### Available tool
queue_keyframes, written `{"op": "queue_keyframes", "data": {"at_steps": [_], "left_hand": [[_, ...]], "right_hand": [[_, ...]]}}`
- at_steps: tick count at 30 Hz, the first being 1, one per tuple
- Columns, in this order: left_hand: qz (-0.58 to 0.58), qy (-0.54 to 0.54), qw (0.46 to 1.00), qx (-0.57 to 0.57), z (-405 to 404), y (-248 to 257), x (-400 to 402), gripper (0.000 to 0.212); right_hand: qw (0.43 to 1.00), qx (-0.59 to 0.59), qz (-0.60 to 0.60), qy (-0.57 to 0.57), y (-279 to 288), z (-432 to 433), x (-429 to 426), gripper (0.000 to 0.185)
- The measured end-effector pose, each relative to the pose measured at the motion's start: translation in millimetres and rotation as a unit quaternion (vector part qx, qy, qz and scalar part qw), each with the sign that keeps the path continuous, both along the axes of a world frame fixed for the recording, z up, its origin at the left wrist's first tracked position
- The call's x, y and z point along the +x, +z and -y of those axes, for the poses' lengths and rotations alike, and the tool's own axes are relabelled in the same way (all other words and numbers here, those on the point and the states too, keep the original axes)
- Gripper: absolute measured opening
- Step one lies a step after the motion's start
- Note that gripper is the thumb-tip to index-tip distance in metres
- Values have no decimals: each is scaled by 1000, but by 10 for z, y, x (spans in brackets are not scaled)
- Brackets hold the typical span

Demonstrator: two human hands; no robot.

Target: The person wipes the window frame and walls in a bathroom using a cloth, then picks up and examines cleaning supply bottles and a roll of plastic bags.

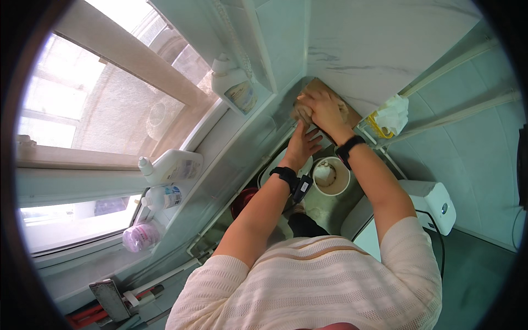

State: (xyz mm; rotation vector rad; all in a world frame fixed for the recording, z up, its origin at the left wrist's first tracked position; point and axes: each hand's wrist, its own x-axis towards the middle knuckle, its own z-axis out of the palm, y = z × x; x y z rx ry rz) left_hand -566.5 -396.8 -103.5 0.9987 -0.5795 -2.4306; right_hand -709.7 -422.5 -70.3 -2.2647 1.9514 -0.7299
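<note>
My right hand [328,111] presses down on a bunched tan cloth [298,112], its fingers curled over it. The cloth lies on a brown board-like surface [350,116] set in the wall corner; the far part of that surface is hidden by my hand. Just below, my left hand [302,144] has its fingers spread, with nothing visible in them. Its fingertips reach close to the cloth, and I cannot tell whether they touch it. Both wrists wear black bands.
Below my hands stands a white bucket [345,177] with something white inside. A yellow basket [374,123] holds white tissue to the right. Bottles [185,167] line the windowsill at left, a larger one [237,90] nearer the corner. A white appliance [433,206] stands right.
</note>
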Motion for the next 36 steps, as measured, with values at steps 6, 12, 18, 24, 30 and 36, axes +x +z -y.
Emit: {"op": "queue_keyframes", "data": {"at_steps": [6,12,18,24,30,36], "left_hand": [[15,-30,999,-19,-37,28,8,96],[12,-59,997,-39,-25,82,-132,94],[36,-35,998,-27,-32,73,-155,91],[49,-42,997,-40,-46,110,-195,83],[14,-53,998,-31,-11,9,-104,73],[31,-61,997,-35,-173,23,74,79]], "right_hand": [[991,-93,15,-94,35,460,54,42],[996,33,-23,-85,-84,443,-177,56],[981,99,12,-165,186,-218,-259,49],[978,68,-9,-199,-24,-944,-437,49],[990,54,25,-127,122,-1256,-210,40],[939,2,306,-154,493,-655,-139,38]]}}
